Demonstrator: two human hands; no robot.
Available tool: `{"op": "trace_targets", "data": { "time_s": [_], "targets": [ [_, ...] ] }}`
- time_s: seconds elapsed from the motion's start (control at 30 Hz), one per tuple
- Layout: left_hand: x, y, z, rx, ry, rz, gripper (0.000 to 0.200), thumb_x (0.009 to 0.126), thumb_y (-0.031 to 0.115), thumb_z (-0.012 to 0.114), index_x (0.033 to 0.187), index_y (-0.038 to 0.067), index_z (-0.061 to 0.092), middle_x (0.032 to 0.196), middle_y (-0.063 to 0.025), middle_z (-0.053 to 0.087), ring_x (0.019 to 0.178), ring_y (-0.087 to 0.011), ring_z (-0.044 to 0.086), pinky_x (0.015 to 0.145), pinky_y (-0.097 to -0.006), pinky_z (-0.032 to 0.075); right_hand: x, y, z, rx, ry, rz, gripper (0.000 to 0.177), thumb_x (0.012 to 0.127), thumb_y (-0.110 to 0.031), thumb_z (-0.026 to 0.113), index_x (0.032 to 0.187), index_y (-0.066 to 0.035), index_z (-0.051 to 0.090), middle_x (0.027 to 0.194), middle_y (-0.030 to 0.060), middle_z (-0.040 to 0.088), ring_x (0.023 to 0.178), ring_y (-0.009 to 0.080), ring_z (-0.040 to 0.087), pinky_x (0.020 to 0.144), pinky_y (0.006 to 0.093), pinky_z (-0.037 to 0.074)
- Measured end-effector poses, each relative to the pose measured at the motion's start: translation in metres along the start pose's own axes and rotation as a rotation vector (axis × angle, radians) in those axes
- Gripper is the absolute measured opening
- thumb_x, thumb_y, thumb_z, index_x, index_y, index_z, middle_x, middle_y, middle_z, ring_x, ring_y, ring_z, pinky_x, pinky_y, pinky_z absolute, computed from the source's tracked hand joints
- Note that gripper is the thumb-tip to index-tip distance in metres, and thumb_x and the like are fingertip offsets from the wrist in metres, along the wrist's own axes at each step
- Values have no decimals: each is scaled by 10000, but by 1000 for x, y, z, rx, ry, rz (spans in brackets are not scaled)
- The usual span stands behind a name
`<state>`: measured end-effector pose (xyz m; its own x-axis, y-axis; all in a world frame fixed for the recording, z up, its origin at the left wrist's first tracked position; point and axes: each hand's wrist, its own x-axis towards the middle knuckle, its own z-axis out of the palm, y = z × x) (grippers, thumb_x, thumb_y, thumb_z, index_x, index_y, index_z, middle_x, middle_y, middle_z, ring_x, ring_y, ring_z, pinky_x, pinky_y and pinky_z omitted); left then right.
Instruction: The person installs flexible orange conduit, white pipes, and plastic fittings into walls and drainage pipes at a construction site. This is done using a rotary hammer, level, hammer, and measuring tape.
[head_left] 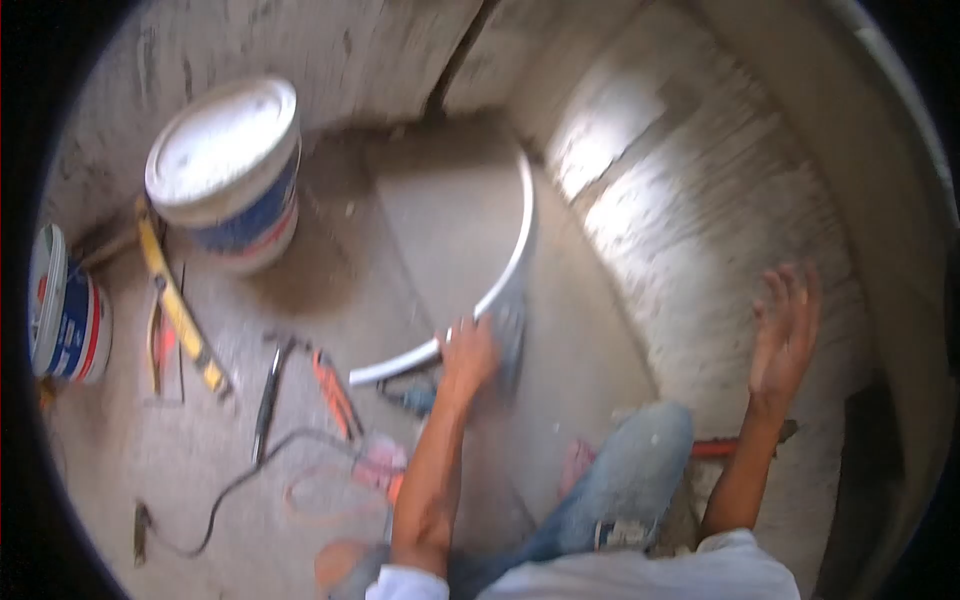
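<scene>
A floor (570, 330) is enclosed by bare walls, the right one (710, 220) met along its right edge. Toward the far left corner, a large lidded bucket (228, 175) is placed; a second bucket (78, 320) is seen at the left edge. The white curved pipe (516, 258) is bowed across the middle of the floor, its upper end pointed toward the far corner. A yellow level (178, 303) is laid between the buckets and the hammer. The pipe is gripped near its lower end by the left hand (470, 355), its fingers closed around it. The right hand (783, 340) is raised in front of the right wall, nothing held, its fingers extended; how widely they are parted cannot be told. Nearer the left edge than the pipe, a dark-handled hammer (268, 405) is seen, and beside it, red-handled pliers (334, 395).
</scene>
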<state>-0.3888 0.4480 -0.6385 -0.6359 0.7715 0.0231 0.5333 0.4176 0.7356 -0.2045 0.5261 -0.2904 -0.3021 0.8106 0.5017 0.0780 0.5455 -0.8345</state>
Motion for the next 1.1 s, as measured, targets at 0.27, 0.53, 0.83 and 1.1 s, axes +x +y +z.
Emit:
{"op": "trace_targets", "data": {
  "time_s": [0.27,0.53,0.83,1.1],
  "targets": [
    [-48,-24,65,154,-242,-125,926,713,602,685,1339,-32,432,1184,-217,569,1157,-357,499,956,-562,353,-51,65,34,-460,-798,183,549,856,-77,613,1370,-6,433,1081,119,595,990,204,589,883,318,435],
    [5,17,110,69,-150,-403,1258,561,418,869,1464,-31,116,1252,-276,437,1159,-412,463,906,-586,406,-73,75,-23,-754,-862,-239,432,896,-80,573,1310,21,502,874,104,617,793,186,577,729,306,447],
    [6,32,52,-135,-377,-579,1137,577,395,860,1405,-50,219,1197,-284,484,1103,-424,519,892,-547,470,-42,118,3,-953,-961,62,327,941,-142,564,1243,-15,555,829,116,624,746,193,568,662,313,449],
    [-123,54,-43,-307,-421,-473,975,578,369,827,1299,-81,350,1141,-279,538,1059,-418,557,882,-463,491,-69,130,23,-941,-1077,230,444,930,-296,600,1237,18,540,1040,185,643,923,267,613,768,362,480]
  ]
}}
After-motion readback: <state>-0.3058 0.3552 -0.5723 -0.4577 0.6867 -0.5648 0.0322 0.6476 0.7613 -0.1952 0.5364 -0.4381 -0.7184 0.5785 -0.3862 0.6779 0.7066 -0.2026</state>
